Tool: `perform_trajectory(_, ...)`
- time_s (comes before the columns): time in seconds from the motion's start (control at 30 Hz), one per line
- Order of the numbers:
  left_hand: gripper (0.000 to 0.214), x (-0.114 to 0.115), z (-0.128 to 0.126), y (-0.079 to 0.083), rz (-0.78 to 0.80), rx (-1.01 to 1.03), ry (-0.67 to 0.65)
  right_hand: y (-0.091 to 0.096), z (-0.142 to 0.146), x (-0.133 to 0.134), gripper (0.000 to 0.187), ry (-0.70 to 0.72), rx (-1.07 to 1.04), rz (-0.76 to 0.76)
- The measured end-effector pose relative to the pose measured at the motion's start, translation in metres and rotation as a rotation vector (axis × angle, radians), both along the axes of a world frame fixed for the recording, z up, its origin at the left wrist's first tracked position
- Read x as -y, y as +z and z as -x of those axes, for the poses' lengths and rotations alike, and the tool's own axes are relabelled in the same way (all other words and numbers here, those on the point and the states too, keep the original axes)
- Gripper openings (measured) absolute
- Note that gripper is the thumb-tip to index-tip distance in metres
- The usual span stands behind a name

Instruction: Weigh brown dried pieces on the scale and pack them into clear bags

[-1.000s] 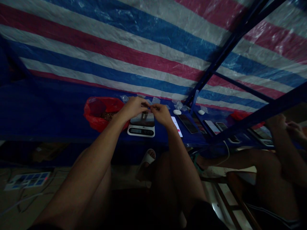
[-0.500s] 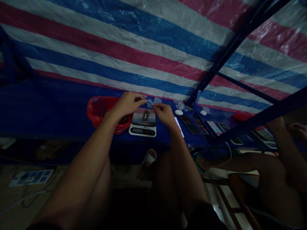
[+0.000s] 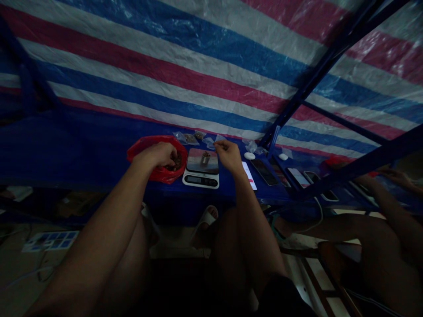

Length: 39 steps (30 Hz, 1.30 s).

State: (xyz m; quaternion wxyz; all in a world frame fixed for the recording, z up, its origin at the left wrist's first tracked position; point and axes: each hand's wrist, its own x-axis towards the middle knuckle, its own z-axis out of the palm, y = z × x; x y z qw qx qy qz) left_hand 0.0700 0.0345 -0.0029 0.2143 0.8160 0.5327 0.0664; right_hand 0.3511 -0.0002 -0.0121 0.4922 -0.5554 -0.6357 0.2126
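Note:
My left hand [image 3: 163, 154] reaches into a red plastic bag [image 3: 135, 149] that holds small dark-brown pieces [image 3: 178, 164], too dim to identify. Its fingers are bent together among them; what they grip is hidden. To the right stands a white digital scale [image 3: 201, 180], with a small metal cup [image 3: 205, 159] of brown pieces on its dark plate. My right hand [image 3: 229, 154] hovers at the plate's right edge, thumb and fingertips pinched on a small clear plastic bag [image 3: 209, 142]. Behind the scale lie small clear bags with brown contents [image 3: 190, 138].
Right of the scale are a lit phone [image 3: 249, 177], a dark phone [image 3: 264, 171], a white oval object [image 3: 249, 156] and crumpled clear bags [image 3: 251, 146]. A blue metal frame [image 3: 294, 103] slants across. Another person's arm [image 3: 375, 187] is at the far right.
My left hand has left the small clear bag and moved left and down into the red bag. My right hand stays beside the scale. The view has shifted slightly.

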Motion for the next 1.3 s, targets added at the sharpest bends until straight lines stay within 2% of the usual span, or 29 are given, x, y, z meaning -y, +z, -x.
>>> perform_trajectory(0.1,0.024,-0.002,0.003,-0.001,0.043,-0.063,0.029,0.000,0.002,0.001,0.019,-0.002,0.015,0.009)
perform_trajectory(0.27,0.028,0.003,0.005,0.008,-0.010,-0.125,0.028,0.001,0.003,0.002,0.022,-0.009,-0.001,0.030)
perform_trajectory(0.5,0.031,0.016,-0.004,0.032,-0.142,0.099,0.014,0.001,0.002,0.002,0.021,-0.013,-0.007,0.023)
perform_trajectory(0.63,0.030,0.017,-0.007,0.033,-0.113,0.142,-0.018,-0.001,0.001,0.001,0.019,-0.005,-0.008,0.018)
perform_trajectory(0.73,0.028,0.017,-0.010,0.031,-0.154,0.227,-0.031,-0.001,0.001,0.002,0.018,0.003,-0.031,0.015)
perform_trajectory(0.83,0.030,0.018,-0.022,0.032,-0.225,0.365,-0.066,0.000,0.002,0.002,0.018,0.011,-0.048,0.013)
perform_trajectory(0.97,0.032,0.020,-0.054,0.032,-0.283,0.465,-0.126,0.001,0.007,0.001,0.017,0.035,-0.043,0.032)
perform_trajectory(1.13,0.035,0.015,-0.086,0.027,-0.342,0.398,-0.201,0.002,0.008,0.003,0.017,0.097,-0.029,0.067)
perform_trajectory(1.3,0.035,0.009,-0.091,0.021,-0.369,0.319,-0.242,0.000,0.001,0.005,0.016,0.116,0.041,0.082)
